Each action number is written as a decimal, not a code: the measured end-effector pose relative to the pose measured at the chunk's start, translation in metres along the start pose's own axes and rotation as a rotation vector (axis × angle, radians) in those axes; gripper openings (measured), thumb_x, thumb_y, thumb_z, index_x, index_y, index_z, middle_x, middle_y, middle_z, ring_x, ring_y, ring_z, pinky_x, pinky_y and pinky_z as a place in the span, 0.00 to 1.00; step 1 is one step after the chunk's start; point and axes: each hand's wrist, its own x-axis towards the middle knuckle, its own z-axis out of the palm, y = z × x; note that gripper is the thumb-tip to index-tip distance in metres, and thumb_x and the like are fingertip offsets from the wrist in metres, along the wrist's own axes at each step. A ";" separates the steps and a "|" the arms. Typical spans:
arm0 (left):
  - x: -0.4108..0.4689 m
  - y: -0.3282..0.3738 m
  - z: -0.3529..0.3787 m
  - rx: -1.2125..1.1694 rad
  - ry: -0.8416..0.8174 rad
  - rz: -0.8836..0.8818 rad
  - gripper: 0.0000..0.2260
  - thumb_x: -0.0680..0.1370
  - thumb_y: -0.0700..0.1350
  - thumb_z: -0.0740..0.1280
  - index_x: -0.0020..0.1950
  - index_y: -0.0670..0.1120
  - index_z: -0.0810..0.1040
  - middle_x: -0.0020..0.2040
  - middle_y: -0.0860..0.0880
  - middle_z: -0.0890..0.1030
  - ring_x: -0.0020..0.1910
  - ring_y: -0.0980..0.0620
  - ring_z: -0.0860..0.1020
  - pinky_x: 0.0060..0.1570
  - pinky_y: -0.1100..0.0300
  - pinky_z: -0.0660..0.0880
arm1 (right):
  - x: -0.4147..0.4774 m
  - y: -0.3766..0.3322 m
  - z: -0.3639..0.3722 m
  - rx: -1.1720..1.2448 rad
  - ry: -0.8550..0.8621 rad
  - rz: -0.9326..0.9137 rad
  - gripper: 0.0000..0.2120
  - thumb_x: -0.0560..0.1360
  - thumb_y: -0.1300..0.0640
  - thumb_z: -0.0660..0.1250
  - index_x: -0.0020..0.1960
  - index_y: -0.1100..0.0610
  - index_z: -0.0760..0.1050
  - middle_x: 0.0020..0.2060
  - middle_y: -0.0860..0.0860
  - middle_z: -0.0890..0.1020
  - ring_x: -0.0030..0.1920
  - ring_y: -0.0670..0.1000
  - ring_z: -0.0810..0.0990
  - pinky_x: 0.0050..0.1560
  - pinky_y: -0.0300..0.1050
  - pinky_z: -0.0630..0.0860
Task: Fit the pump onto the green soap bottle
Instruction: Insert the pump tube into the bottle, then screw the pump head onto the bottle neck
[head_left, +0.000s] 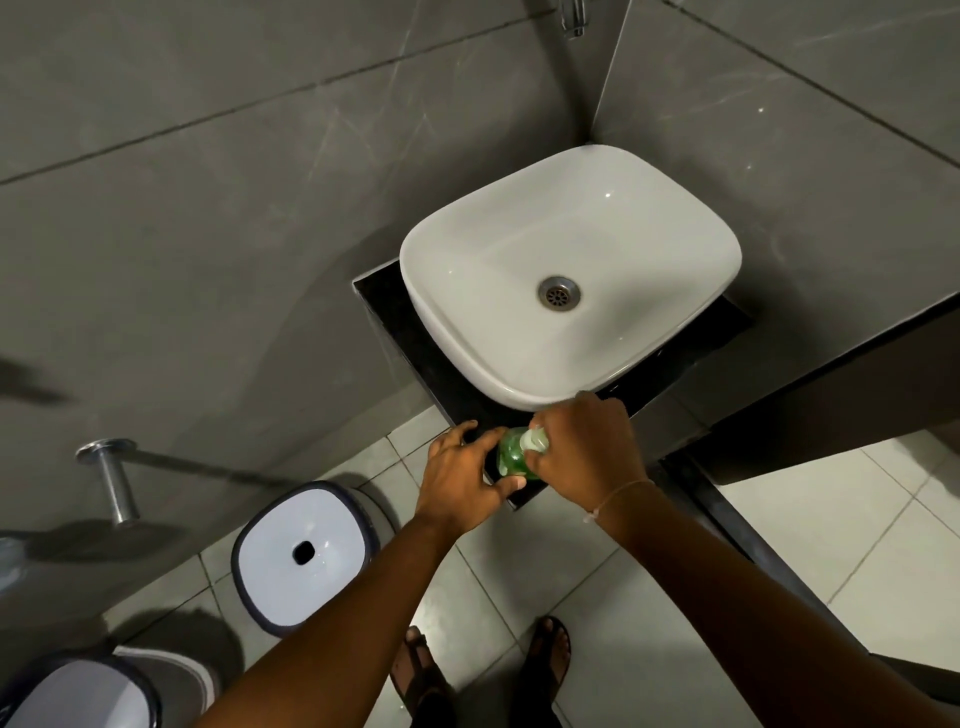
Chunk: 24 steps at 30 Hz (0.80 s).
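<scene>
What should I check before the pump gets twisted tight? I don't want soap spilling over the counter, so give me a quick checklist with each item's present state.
1. Green soap bottle stands on the black counter: ok, though near its front corner.
2. Left hand steadies the bottle: ok, fingers wrap its side.
3. Right hand is on the pump: ok, gripping from above.
4. Pump sits on the bottle's neck: ok; squarely, cannot tell.
5. Thread engaged: cannot tell, hidden by the hand.
6. Bottle clear of the white sink: ok, it stands just in front.
</scene>
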 end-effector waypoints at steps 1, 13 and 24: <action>0.000 0.000 0.000 0.000 -0.005 -0.012 0.32 0.70 0.63 0.70 0.71 0.58 0.67 0.72 0.45 0.71 0.75 0.46 0.61 0.69 0.48 0.63 | 0.004 -0.003 -0.003 -0.036 -0.035 -0.006 0.12 0.68 0.46 0.70 0.45 0.54 0.80 0.39 0.54 0.83 0.45 0.56 0.79 0.43 0.46 0.64; 0.000 -0.001 0.000 0.044 -0.010 0.015 0.33 0.70 0.65 0.68 0.72 0.58 0.66 0.71 0.46 0.72 0.75 0.47 0.60 0.69 0.53 0.59 | -0.016 0.051 -0.012 0.589 -0.374 0.154 0.14 0.64 0.42 0.75 0.47 0.45 0.80 0.39 0.46 0.83 0.41 0.45 0.81 0.46 0.46 0.79; 0.000 0.000 0.001 0.028 -0.017 -0.009 0.33 0.70 0.64 0.70 0.72 0.58 0.66 0.73 0.45 0.70 0.75 0.46 0.61 0.68 0.52 0.61 | -0.010 0.036 0.046 0.815 0.000 0.059 0.19 0.66 0.52 0.78 0.56 0.49 0.81 0.45 0.43 0.83 0.48 0.42 0.82 0.50 0.32 0.76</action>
